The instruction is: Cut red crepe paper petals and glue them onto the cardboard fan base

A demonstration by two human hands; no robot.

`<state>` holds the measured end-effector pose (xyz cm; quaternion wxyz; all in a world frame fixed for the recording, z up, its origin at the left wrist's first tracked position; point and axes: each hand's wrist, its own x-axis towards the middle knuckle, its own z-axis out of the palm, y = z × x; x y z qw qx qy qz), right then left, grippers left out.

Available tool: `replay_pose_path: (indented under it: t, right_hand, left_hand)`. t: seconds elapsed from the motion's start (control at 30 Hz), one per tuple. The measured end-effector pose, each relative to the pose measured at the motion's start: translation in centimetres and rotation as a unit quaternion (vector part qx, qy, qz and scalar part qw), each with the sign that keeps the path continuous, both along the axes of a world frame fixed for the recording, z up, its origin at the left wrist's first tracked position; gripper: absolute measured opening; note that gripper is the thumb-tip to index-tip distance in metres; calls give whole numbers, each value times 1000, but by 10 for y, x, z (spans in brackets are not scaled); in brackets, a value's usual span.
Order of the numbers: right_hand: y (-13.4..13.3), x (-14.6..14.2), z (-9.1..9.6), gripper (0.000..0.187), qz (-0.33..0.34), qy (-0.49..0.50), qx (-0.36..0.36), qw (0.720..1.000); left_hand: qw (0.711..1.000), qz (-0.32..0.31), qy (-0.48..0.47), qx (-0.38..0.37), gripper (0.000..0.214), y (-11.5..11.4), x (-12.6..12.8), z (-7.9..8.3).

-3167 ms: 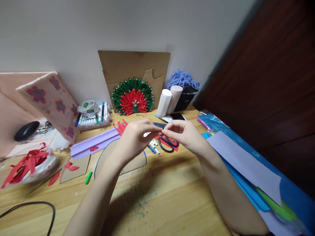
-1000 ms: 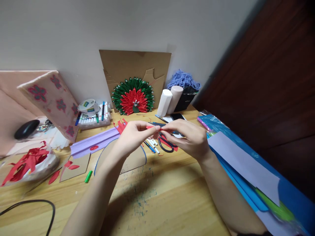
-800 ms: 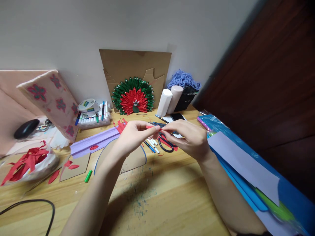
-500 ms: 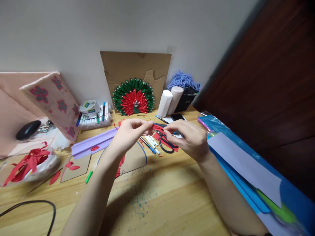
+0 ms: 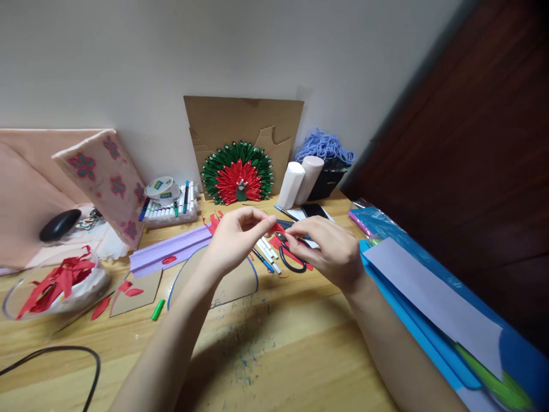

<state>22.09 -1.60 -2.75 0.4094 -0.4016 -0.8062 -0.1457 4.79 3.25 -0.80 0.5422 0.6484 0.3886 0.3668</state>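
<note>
My left hand (image 5: 240,240) is raised over the table, thumb and fingers pinched on a small piece of red crepe paper (image 5: 278,227) that shows at the fingertips. Just to its right, my right hand (image 5: 323,249) has thumb and forefinger pressed together; what lies between them is too small to make out. Beyond and below the hands, black-handled scissors (image 5: 293,269) rest on red paper (image 5: 309,265). White marker pens and a blue one (image 5: 262,260) lie beside the scissors. Under my left forearm is a cardboard piece (image 5: 235,285) with a rounded, blue-lined edge.
A green and red peacock decoration (image 5: 238,177) stands against a cardboard sheet (image 5: 244,117) by the wall. To the left are purple paper (image 5: 146,257), a box of markers (image 5: 171,214) and a bowl of red scraps (image 5: 64,286). Blue folders (image 5: 429,337) line the right side.
The whole view has shifted slightly, so most things sit a little farther right. Both hands stay close together in a pinch, with only small finger movement.
</note>
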Motion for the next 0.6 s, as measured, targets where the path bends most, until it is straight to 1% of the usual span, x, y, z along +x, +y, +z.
replay_pose_path:
  t: [0.13, 0.33, 0.5, 0.6]
  right_hand:
    - [0, -1, 0, 7, 2, 0, 2, 1000]
    - [1, -4, -3, 9, 9, 14, -8, 1000]
    - [0, -7, -2, 7, 11, 31, -7, 999]
    - [-1, -9, -2, 6, 5, 56, -6, 998]
  left_hand:
    - [999, -3, -34, -40, 17, -3, 2, 1]
    - [994, -14, -84, -63, 24, -2, 4, -5]
    - [996, -17, -68, -57, 27, -4, 2, -3]
    - [997, -8, -55, -52, 21, -5, 0, 1]
